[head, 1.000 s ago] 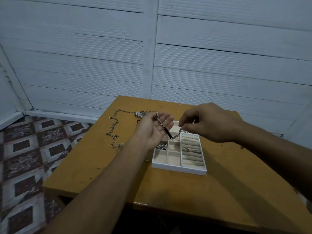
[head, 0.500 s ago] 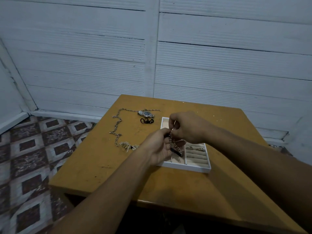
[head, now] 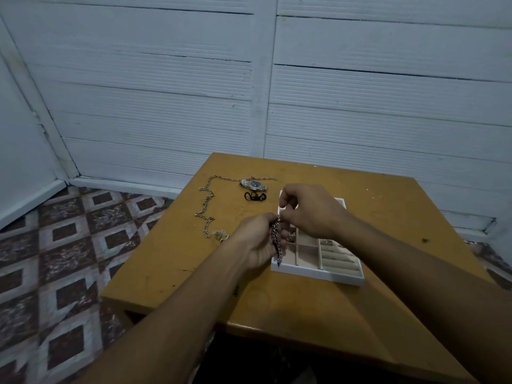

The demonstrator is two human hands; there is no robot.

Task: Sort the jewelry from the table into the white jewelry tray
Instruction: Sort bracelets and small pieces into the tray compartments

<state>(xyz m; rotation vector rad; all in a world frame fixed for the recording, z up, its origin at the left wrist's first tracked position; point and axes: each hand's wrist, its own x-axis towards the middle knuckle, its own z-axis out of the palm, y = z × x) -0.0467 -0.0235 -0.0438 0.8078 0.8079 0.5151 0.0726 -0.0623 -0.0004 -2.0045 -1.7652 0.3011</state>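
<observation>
**A:** What are the hands doing?

**B:** The left hand point(head: 257, 242) is curling its fingers round a chain bracelet point(head: 277, 241). The right hand point(head: 310, 212) is pinching the bracelet's top end, with its other fingers bent.

**A:** And where is the bracelet hanging?

**B:** It is dangling over the near left corner of the white jewelry tray point(head: 318, 274). I cannot tell whether its low end is touching the rim.

**A:** Is there any room around it?

**B:** Bare wood is lying open on the table point(head: 291, 309) between the tray's front wall and the near edge, and again to the right.

**A:** How is the bracelet looking?

**B:** It is showing silver links, with a dark piece at the bottom.

**A:** And farther off?

**B:** A long link necklace point(head: 206, 209) is trailing left of the hands, a black loop point(head: 255, 196) is lying beyond them, and a wristwatch point(head: 253, 184) is sitting near the far edge.
</observation>
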